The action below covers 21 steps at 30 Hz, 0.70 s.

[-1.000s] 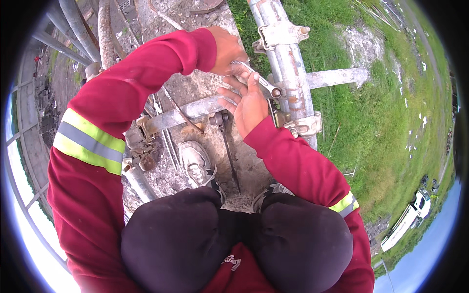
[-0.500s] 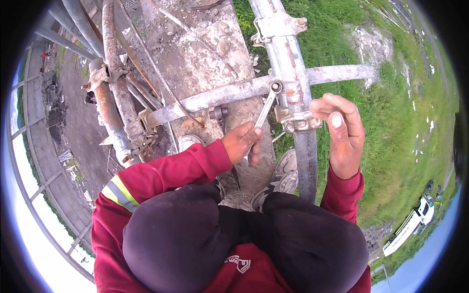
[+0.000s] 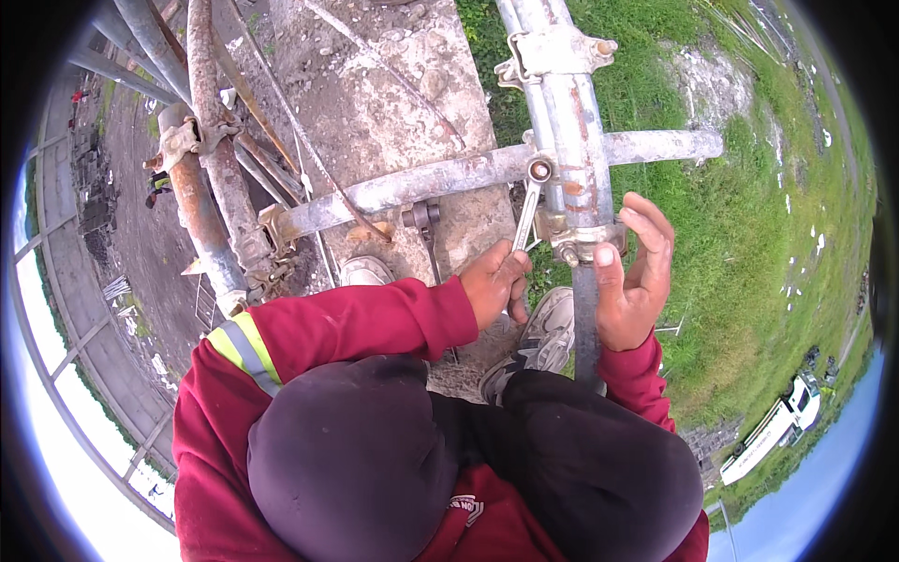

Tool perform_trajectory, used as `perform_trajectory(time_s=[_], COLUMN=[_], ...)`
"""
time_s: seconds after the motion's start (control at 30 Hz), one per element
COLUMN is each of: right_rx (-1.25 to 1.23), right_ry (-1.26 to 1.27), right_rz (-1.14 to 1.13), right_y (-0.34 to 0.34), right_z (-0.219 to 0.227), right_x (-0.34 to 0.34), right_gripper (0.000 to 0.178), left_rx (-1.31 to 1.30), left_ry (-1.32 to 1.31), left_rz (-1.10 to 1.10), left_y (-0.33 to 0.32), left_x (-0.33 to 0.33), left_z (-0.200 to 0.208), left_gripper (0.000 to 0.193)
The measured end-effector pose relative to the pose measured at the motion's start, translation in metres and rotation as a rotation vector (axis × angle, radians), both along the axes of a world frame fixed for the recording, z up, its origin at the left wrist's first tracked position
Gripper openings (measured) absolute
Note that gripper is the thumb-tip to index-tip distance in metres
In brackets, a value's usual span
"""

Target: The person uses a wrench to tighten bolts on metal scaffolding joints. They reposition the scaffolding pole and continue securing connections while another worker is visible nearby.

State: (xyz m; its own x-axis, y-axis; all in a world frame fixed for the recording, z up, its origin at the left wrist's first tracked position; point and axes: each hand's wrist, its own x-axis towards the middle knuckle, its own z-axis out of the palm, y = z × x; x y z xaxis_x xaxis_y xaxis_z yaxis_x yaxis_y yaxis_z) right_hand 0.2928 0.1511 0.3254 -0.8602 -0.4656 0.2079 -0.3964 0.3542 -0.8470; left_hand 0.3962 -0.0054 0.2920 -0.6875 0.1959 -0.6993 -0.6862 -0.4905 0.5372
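My left hand is closed round the shank of a steel combination wrench. The wrench's ring end sits over a nut or bolt beside the upright scaffold pipe. Just below it, a scaffold clamp wraps that pipe. Right of the clamp is my right hand, thumb and fingers apart and gripping nothing; whether a fingertip touches the clamp I cannot tell. A whitish horizontal pipe crosses at the upright pipe.
A socket-headed tool lies on the concrete ledge near my shoes. An upper clamp grips the upright pipe. Rusty pipes and bent rebar are at left. Grass lies below, with a white truck beyond.
The view has shifted slightly. My left hand, still holding the wrench, has moved right along with the pipes in the picture. My right hand has come down and closer to the clamp.
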Motion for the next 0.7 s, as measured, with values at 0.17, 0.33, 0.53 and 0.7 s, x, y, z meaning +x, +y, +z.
perform_trajectory(time_s=[0.17, 0.33, 0.53, 0.7], right_rx=[0.138, 0.161, 0.175, 0.137], right_ry=[-0.247, -0.325, -0.307, -0.342], right_rz=[-0.059, -0.043, -0.054, -0.074], right_y=[-0.003, -0.007, -0.009, -0.010], right_z=[-0.002, -0.003, -0.003, -0.004], right_x=[0.005, 0.005, 0.005, 0.005], right_gripper=[0.068, 0.066, 0.061, 0.060], left_rx=[-0.151, -0.003, 0.170, 0.196], left_ry=[-0.109, -0.046, -0.067, -0.030], left_rz=[-0.179, -0.058, 0.159, 0.035], left_y=[-0.029, -0.002, 0.026, 0.012], left_x=[-0.002, -0.003, -0.007, -0.008], left_z=[0.000, -0.003, -0.014, -0.015], left_gripper=[0.033, 0.030, 0.024, 0.041])
